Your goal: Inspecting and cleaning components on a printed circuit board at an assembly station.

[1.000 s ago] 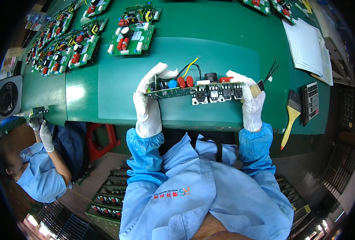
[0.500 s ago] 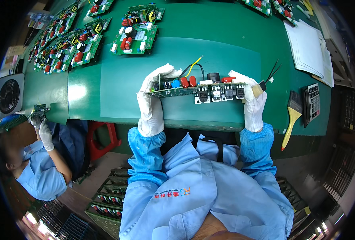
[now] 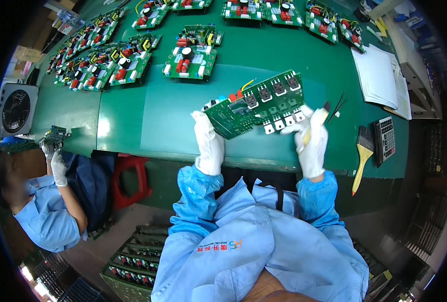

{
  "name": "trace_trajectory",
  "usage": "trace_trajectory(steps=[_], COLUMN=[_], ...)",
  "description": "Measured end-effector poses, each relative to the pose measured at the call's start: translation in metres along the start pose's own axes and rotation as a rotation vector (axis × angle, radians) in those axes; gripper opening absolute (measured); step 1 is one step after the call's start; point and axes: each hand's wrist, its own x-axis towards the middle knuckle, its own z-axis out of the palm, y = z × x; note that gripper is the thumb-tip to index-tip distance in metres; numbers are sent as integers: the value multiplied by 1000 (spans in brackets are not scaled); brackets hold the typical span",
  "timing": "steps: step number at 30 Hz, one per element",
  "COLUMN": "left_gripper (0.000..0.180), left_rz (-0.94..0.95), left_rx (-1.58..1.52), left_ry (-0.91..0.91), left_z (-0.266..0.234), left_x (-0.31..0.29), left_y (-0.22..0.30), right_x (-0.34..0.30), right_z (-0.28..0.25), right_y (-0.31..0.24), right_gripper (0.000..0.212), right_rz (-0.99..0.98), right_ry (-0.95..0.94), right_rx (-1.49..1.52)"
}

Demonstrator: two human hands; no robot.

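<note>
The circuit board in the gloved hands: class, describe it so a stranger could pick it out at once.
Start at the green table. Above its near edge, the left hand and right hand, both white-gloved, hold one green circuit board. Unlike the boards lying flat in rows farther back, it is lifted and tilted.

Both forearms, in light blue sleeves, rise from the near edge and reach away from the body. The left hand (image 3: 209,143), in a white glove, has its fingers curled shut in a grip. The right hand (image 3: 312,141), also gloved, is raised level with it, fingers closed too.
</note>
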Motion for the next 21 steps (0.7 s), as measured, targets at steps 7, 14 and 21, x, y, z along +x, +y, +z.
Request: trace_trajectory(steps=[7, 14, 21], left_gripper=[78, 77, 49], left_rz=[-148, 123, 267], left_rx=[-87, -148, 316], left_ry=[-234, -230, -410], left_z=[19, 19, 26], left_x=[-35, -21, -4], left_y=[-28, -18, 23], right_x=[-5, 18, 28], right_z=[30, 10, 24], right_y=[-21, -99, -61], right_gripper=[22, 42, 51], right_rz=[-220, -971, -1308], right_ry=[243, 41, -156], right_rx=[283, -857, -1546])
